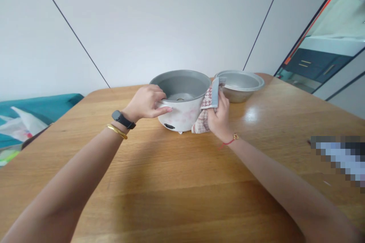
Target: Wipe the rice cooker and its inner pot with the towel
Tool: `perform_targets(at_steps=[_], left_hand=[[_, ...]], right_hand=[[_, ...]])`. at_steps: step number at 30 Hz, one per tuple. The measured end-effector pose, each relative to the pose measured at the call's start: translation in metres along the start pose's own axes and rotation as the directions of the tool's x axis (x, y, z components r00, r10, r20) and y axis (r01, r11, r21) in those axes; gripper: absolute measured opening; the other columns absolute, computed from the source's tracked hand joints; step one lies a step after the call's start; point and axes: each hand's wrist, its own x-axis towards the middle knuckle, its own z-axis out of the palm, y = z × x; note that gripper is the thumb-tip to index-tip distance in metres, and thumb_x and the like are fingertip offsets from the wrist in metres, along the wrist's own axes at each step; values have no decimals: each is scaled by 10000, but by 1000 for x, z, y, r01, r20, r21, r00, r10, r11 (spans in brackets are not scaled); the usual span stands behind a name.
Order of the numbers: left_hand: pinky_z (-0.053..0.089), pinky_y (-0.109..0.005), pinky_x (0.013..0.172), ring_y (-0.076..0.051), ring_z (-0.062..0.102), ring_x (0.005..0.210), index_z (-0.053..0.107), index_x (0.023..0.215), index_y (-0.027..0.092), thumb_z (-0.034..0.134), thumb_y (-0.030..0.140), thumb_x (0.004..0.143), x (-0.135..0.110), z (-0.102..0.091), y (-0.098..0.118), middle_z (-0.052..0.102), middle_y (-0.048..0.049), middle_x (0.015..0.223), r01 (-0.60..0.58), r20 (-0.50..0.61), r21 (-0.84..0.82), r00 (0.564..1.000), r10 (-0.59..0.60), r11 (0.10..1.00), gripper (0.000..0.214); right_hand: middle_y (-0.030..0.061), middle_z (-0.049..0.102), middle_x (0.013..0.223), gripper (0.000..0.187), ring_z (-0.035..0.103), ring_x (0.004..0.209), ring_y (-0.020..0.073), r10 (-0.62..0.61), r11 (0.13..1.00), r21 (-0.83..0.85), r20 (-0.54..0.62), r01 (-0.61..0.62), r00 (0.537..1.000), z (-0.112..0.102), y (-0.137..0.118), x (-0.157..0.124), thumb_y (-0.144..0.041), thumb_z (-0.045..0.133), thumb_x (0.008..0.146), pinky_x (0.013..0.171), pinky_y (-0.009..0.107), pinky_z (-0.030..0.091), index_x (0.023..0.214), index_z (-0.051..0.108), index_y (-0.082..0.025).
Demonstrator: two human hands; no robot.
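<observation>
A white rice cooker body (pixel 182 115) without a lid stands on the wooden table, its grey inside showing and a small round plate at the bottom. My left hand (pixel 149 102) grips its left rim, fingers over the edge and thumb along the outside. Bunched in my right hand (pixel 219 117) is a red-and-white patterned cloth (pixel 209 98), pressed against the cooker's right outer side. Behind that hand, to the right, sits the silver inner pot (pixel 242 85), open at the top.
The wooden table (pixel 171 197) reaches to a pale panelled wall (pixel 171 19). At the right edge lies a pixelated flat object (pixel 342 159). A teal seat (pixel 57 102) with a white plastic bag (pixel 25 123) is beyond the table's left side.
</observation>
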Motion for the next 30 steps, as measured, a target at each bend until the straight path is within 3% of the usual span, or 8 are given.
perform_targets(at_steps=[3,6,14,18,20,22,27,30], left_hand=[[462,-348,671,-250,672,768,703,952,176,582,731,789,4,-3,6,723,-96,845,-46,52,27,998,45,999,591],[365,-317,567,-202,605,606,658,779,192,590,618,816,4,-1,15,646,-44,644,16,37,92,999,-19,996,434],[293,-326,529,-175,508,507,574,626,226,604,572,748,2,22,38,530,-12,527,168,-182,91,972,-149,982,368],[306,-317,549,-176,518,539,609,661,221,642,575,709,4,20,54,557,-17,549,294,-275,35,922,-274,955,359],[301,-308,550,-165,491,539,607,682,214,664,560,702,5,16,62,534,-3,546,385,-358,-43,855,-374,922,351],[278,-295,536,-140,425,519,571,672,209,686,540,716,4,14,68,466,26,533,467,-455,-162,747,-485,869,353],[224,-282,525,-115,314,548,427,624,210,733,483,773,-4,15,79,330,54,579,471,-615,-460,442,-653,753,436],[210,-285,529,-116,297,556,408,621,210,753,478,774,-9,15,84,309,56,590,424,-654,-497,391,-648,757,463]], right_hand=[[114,484,1526,571,431,1419,279,-84,994,-63,59,88,995,-2,-1,-9,-236,438,948,1151,520,358,1519,421,-253],[114,427,1567,655,381,1453,288,-100,985,-135,57,107,993,4,-9,-21,-206,407,927,1144,532,346,1574,317,-261],[141,417,1582,690,415,1431,302,-167,962,-189,153,195,974,20,-30,-47,-261,393,968,1138,535,308,1627,187,-243],[19,573,1472,632,475,1345,293,-252,938,-203,155,280,955,19,-36,-50,-245,426,971,1132,494,311,1586,321,-344],[-63,641,1388,620,479,1313,295,-318,913,-214,162,348,934,16,-45,-49,-231,477,957,1110,479,320,1541,393,-422],[-110,659,1355,613,475,1301,299,-364,886,-245,161,395,917,12,-54,-46,-236,513,948,1093,484,321,1513,427,-456],[-61,592,1449,632,465,1333,329,-253,927,-264,82,266,964,0,-59,-27,-251,484,950,1123,552,292,1553,379,-407],[-2,513,1530,624,499,1345,297,-167,971,-168,48,172,985,-7,-59,-9,-239,437,966,1151,556,287,1572,347,-362]])
